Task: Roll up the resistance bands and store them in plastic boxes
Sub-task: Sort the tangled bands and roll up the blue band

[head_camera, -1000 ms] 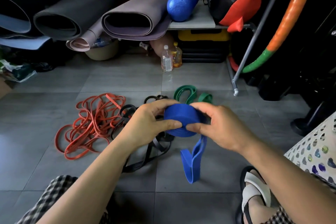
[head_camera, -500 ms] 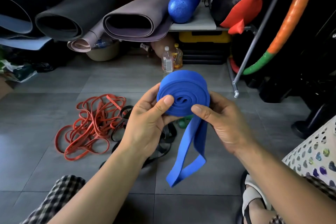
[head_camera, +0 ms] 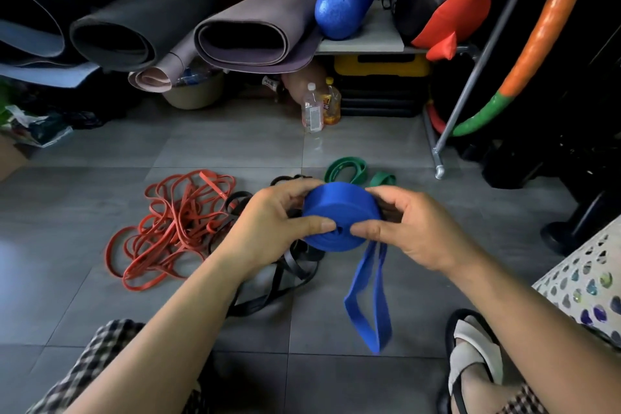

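Lowered and tipped flat since a moment ago, the blue coil (head_camera: 341,212) sits above the floor (head_camera: 67,272), with the left hand (head_camera: 268,228) and right hand (head_camera: 415,233) clamped on it, thumbs pinching its near face. Its loose tail (head_camera: 368,307) dangles unrolled; I'd say if either pinch slackens, the springy rubber could unwind.

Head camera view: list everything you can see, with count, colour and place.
blue band: one, blue, partly rolled, held mid-air, tail hanging
red bands: tangle, count unclear, red, floor left
black bands: tangle, black, floor centre
green bands: count unclear, green, floor behind the roll
mats: at least four rolled, black, grey, pink, mauve, back left
foam roller: one, blue, shelf
bottles: two, clear and yellow, floor below shelf
basket: one, white perforated, right edge
left hand: grips the roll
right hand: grips the roll
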`<state>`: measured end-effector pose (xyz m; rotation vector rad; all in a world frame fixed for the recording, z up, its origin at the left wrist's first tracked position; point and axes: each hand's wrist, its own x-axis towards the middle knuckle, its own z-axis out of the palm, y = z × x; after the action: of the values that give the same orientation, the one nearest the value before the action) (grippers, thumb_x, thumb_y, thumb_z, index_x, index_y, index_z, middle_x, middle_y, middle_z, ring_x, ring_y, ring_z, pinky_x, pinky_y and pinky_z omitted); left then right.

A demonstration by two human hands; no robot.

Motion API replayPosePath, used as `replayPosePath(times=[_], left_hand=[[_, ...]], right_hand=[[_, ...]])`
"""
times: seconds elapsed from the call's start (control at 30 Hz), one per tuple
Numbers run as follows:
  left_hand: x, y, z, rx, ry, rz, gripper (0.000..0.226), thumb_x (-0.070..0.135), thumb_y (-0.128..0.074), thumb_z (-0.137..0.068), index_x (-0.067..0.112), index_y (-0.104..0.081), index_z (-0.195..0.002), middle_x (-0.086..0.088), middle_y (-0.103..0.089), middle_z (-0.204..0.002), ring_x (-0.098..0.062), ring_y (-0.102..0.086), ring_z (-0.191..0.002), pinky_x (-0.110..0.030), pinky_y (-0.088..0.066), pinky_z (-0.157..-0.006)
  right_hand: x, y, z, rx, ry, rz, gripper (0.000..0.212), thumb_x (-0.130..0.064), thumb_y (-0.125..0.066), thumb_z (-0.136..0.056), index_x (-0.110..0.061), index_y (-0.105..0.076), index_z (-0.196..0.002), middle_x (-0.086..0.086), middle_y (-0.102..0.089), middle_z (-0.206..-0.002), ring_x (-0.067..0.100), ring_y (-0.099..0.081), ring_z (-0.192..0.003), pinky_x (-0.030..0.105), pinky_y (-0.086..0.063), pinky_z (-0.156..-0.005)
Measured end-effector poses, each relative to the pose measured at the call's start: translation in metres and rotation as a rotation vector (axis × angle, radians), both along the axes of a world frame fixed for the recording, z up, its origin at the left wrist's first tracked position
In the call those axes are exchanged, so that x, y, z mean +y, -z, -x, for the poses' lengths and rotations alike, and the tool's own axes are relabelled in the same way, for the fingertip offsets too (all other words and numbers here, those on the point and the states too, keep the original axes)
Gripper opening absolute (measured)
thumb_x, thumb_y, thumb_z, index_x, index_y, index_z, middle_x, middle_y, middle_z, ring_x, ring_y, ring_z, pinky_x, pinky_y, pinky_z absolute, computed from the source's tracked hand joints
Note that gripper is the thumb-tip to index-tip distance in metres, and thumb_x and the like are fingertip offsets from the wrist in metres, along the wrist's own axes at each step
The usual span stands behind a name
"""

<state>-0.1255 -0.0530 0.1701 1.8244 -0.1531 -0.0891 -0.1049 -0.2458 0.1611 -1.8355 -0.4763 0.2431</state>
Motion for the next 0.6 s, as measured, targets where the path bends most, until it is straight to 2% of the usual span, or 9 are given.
replayPosePath(times=[0.07,0.13,0.2,0.27,0.37,0.43,0.5,0.6], left_hand=[[-0.003,0.000,0.001,0.025,-0.031,0.175,0.042,0.011,-0.075,-0.061,0.025,-0.064,-0.098,0.003,-0.072,-0.093,-0.011,-0.068,-0.087,-0.025,-0.054,-0.077],[-0.007,0.000,0.002,0.055,-0.057,0.322,0.043,0.014,-0.071,-0.058,0.021,-0.064,-0.099,0.004,-0.073,-0.088,-0.011,-0.068,-0.084,-0.025,-0.055,-0.072],[-0.011,0.000,0.003,0.072,-0.079,0.400,0.042,0.011,-0.072,-0.062,0.019,-0.063,-0.102,0.003,-0.073,-0.089,-0.013,-0.068,-0.083,-0.028,-0.058,-0.071],[-0.014,0.000,0.002,0.082,-0.103,0.469,0.044,0.008,-0.075,-0.066,0.017,-0.062,-0.106,0.000,-0.073,-0.093,-0.017,-0.068,-0.086,-0.035,-0.057,-0.076],[-0.019,-0.002,0.002,0.086,-0.146,0.581,0.043,0.012,-0.068,-0.068,0.013,-0.060,-0.109,-0.003,-0.072,-0.096,-0.020,-0.068,-0.090,-0.042,-0.056,-0.081],[-0.023,0.000,0.002,0.083,-0.168,0.624,0.042,0.013,-0.065,-0.067,0.013,-0.060,-0.109,-0.004,-0.071,-0.098,-0.022,-0.068,-0.092,-0.044,-0.055,-0.082],[-0.027,0.002,0.003,0.087,-0.182,0.675,0.043,0.014,-0.070,-0.069,0.010,-0.060,-0.111,-0.007,-0.070,-0.102,-0.025,-0.067,-0.095,-0.046,-0.055,-0.082],[-0.030,0.007,0.005,0.135,-0.192,0.750,0.043,0.013,-0.068,-0.074,0.006,-0.057,-0.115,-0.012,-0.067,-0.107,-0.028,-0.065,-0.100,-0.045,-0.056,-0.080]], right_hand=[[-0.001,-0.005,-0.001,0.087,-0.003,-0.188,0.037,-0.024,-0.070,-0.059,-0.026,-0.062,-0.095,-0.012,-0.073,-0.087,0.005,-0.067,-0.087,0.018,-0.052,-0.075],[-0.001,-0.008,-0.002,0.127,0.011,-0.303,0.034,-0.015,-0.068,-0.060,-0.019,-0.062,-0.094,-0.014,-0.072,-0.083,0.000,-0.067,-0.083,0.012,-0.049,-0.070],[0.001,-0.008,-0.002,0.141,0.038,-0.364,0.032,-0.013,-0.066,-0.062,-0.017,-0.062,-0.093,-0.013,-0.072,-0.082,0.000,-0.067,-0.081,0.011,-0.049,-0.069],[0.003,-0.008,-0.003,0.131,0.062,-0.393,0.032,-0.013,-0.065,-0.063,-0.017,-0.063,-0.094,-0.012,-0.073,-0.083,0.001,-0.067,-0.082,0.012,-0.049,-0.071],[0.005,-0.008,-0.003,0.126,0.090,-0.430,0.031,-0.014,-0.064,-0.065,-0.017,-0.063,-0.096,-0.013,-0.072,-0.085,0.001,-0.066,-0.084,0.012,-0.048,-0.073],[0.006,-0.008,-0.003,0.114,0.106,-0.434,0.031,-0.016,-0.064,-0.066,-0.018,-0.063,-0.097,-0.014,-0.072,-0.086,0.001,-0.066,-0.084,0.012,-0.048,-0.073],[0.008,-0.007,-0.003,0.106,0.111,-0.443,0.031,-0.017,-0.065,-0.066,-0.020,-0.063,-0.097,-0.014,-0.072,-0.086,0.001,-0.066,-0.085,0.012,-0.049,-0.072],[0.010,-0.005,-0.002,0.157,0.129,-0.488,0.032,-0.015,-0.065,-0.066,-0.017,-0.064,-0.097,-0.011,-0.073,-0.087,0.004,-0.067,-0.085,0.014,-0.050,-0.071]])
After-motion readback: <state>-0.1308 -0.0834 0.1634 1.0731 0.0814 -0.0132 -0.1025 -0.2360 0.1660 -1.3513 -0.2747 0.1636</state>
